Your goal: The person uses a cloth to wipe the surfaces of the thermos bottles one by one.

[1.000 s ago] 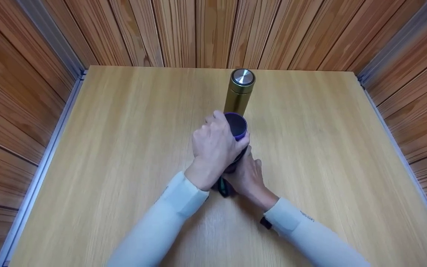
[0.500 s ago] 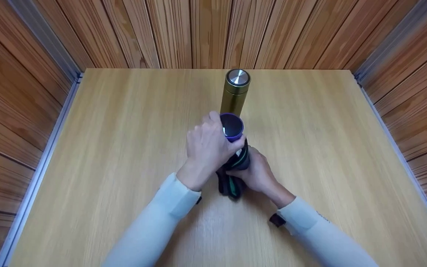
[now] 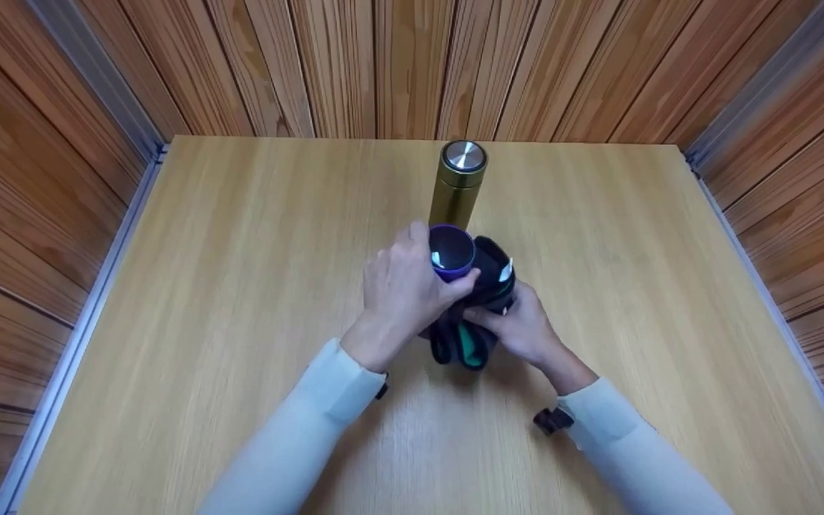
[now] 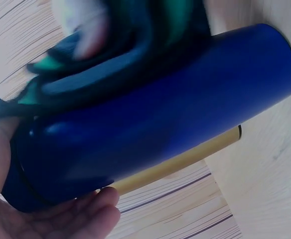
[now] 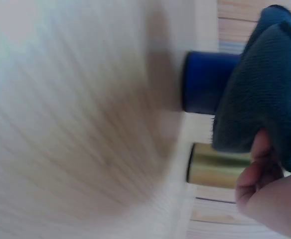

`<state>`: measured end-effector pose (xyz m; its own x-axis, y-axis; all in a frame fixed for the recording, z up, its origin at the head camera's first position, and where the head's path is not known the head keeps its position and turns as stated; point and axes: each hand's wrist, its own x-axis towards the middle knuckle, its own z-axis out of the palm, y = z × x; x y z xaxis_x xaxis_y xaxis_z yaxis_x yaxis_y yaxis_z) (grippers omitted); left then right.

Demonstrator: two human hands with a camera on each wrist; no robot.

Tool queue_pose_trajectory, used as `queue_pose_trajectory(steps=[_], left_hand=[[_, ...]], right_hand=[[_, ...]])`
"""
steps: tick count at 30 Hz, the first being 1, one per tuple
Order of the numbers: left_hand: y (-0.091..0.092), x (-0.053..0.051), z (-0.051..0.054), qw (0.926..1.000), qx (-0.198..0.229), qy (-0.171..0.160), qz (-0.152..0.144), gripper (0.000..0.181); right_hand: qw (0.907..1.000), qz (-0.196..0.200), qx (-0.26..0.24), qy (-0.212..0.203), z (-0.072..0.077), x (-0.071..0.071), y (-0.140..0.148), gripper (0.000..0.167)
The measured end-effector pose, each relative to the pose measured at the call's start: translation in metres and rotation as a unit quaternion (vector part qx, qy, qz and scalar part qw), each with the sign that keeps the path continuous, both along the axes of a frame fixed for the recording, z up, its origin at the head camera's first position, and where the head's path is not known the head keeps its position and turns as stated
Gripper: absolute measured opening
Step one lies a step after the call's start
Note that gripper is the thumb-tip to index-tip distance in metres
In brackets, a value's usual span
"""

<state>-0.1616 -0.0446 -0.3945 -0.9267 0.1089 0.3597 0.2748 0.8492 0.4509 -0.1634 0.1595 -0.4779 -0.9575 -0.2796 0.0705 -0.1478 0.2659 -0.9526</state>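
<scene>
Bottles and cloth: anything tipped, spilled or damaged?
Nothing stands out. The gold bottle and the blue bottle are upright; the left hand grips the blue bottle's upper end, the right hand holds a bunched dark cloth. No spill or damage shows, though blur could hide small marks.

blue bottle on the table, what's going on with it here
A person's left hand grips the blue bottle near its top, and the bottle is upright. The right hand holds a bunched dark cloth with green on it, close beside the bottle. Behind them, a gold bottle stands on the table with its lid on, held by neither hand.
</scene>
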Motion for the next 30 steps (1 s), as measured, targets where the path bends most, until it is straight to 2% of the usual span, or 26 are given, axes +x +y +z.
queue_pose_trajectory(steps=[5, 11, 14, 23, 26, 30], left_hand=[[0.0, 0.001, -0.004, 0.9995, 0.027, -0.004, -0.012, 0.072], [0.0, 0.0, -0.01, 0.9984, 0.048, -0.001, -0.03, 0.069], [-0.001, 0.0, -0.012, 0.9977, 0.057, 0.01, -0.035, 0.066], [-0.005, -0.001, -0.021, 0.9937, 0.087, 0.046, -0.054, 0.062], [-0.006, -0.002, -0.021, 0.9925, 0.096, 0.049, -0.058, 0.057], [-0.009, -0.002, -0.021, 0.9914, 0.106, 0.045, -0.061, 0.047]], right_hand=[[0.9989, -0.004, -0.031, 0.036, 0.014, -0.001, 0.005, 0.039], [0.9944, 0.008, -0.08, 0.069, 0.031, 0.0, 0.01, 0.034], [0.9926, 0.018, -0.084, 0.086, 0.043, -0.002, 0.01, 0.034], [0.9854, 0.046, -0.019, 0.163, 0.078, -0.008, -0.001, 0.045], [0.98, 0.051, 0.009, 0.192, 0.087, -0.011, -0.005, 0.049], [0.971, 0.059, 0.073, 0.22, 0.101, -0.014, -0.011, 0.05]])
